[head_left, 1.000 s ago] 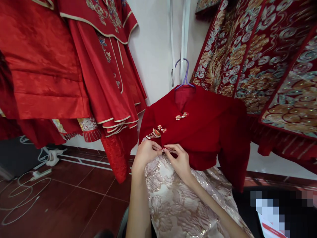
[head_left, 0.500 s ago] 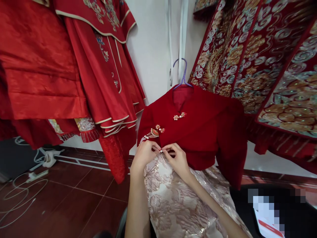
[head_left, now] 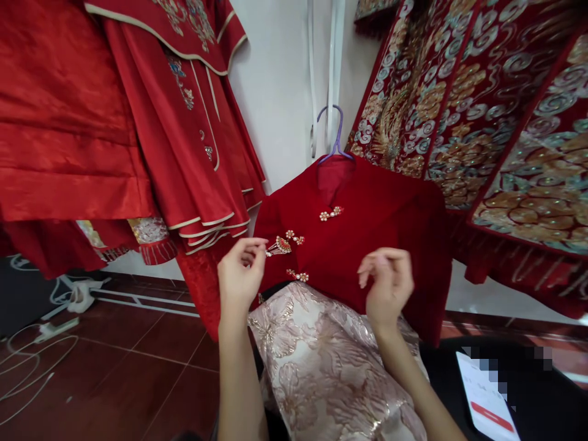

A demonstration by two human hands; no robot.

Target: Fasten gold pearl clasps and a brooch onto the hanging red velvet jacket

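A dark red velvet jacket hangs on a purple hanger, with beaded flower fastenings down its front. The lowest flower fastening shows uncovered at the hem. Beside the fan-shaped tassel ornament, my left hand hovers with loosely bent fingers, holding nothing that I can see. My right hand is lifted before the jacket's right front, fingers loosely curled and empty. Below the hem, a pale pink floral brocade fabric with metallic threads spreads toward me.
Red garments hang at left, and a heavily embroidered red garment hangs at right. A phone lies on a black surface at lower right. White cables and a power strip lie on the tiled floor.
Both hands have let go of the lowest fastening and moved apart, left hand leftward and right hand rightward. The fastening is now in plain sight.
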